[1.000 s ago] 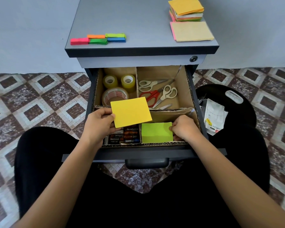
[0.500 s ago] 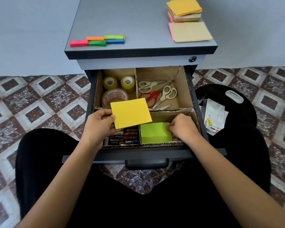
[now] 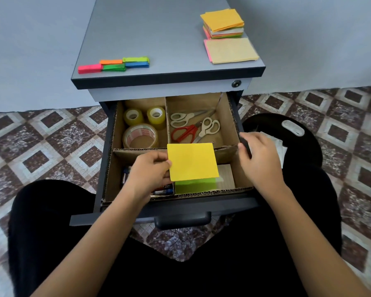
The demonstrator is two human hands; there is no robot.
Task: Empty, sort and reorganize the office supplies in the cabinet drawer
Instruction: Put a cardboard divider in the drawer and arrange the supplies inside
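Left hand (image 3: 149, 174) grips a yellow sticky-note pad (image 3: 192, 161) by its left edge, thumb on top and fingers curled beneath, holding it flat above the front of the open drawer (image 3: 120, 213). Right hand (image 3: 260, 159) is at the drawer's right wall with its fingers loosely bent. Something dark shows at its fingertips, and it cannot be told whether the hand holds it or whether it is only the drawer's side.

Cardboard dividers (image 3: 137, 151) split the drawer into 4 compartments. The back left one holds 2 small clear tape rolls (image 3: 133, 116) side by side and 1 larger tape roll (image 3: 140, 137) in front of them. The back right one holds 3 pairs of scissors: a white-handled pair (image 3: 182, 120) at the rear, a red-handled pair (image 3: 183, 133) and a second white-handled pair (image 3: 209, 127) beside it. In the front right compartment a green pad (image 3: 195, 185) lies partly under the yellow pad, with a pale pad (image 3: 225, 176) just to its right. Small cylinders (image 3: 163, 191), too covered by the left hand to name, lie in the front left compartment.

On the cabinet's worktop (image 3: 159, 28) lie coloured strip flags (image 3: 114, 64) near the front left. At the right is a stack of mixed sticky notes (image 3: 223, 24), with a beige pad (image 3: 230, 50) just in front of it.
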